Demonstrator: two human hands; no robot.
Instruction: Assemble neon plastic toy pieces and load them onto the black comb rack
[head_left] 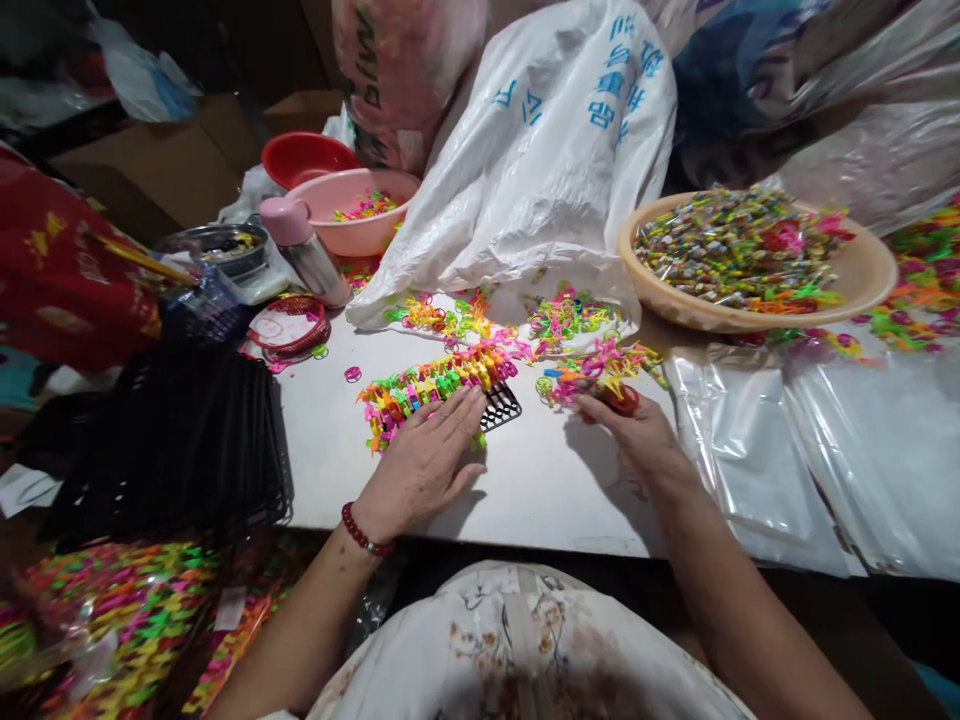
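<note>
My left hand [431, 455] lies flat, fingers stretched out, on a black plastic grid [501, 408] filled with rows of small colourful plastic pieces [420, 385]. The grid's right end is bare. To the right, my right hand [630, 430] has its thumb and fingers closed at the near edge of a loose pile of colourful pieces [600, 370]; what it pinches is too small to make out. More pieces [566, 315] spill from the mouth of a white woven sack [547, 150] behind the grid.
Black grids [172, 450] are stacked at the left, near a pink-capped flask [300, 250] and a pink basin [322, 205]. A beige basin [697, 315] of wrapped items stands at the back right. Clear plastic bags [757, 450] lie at the right.
</note>
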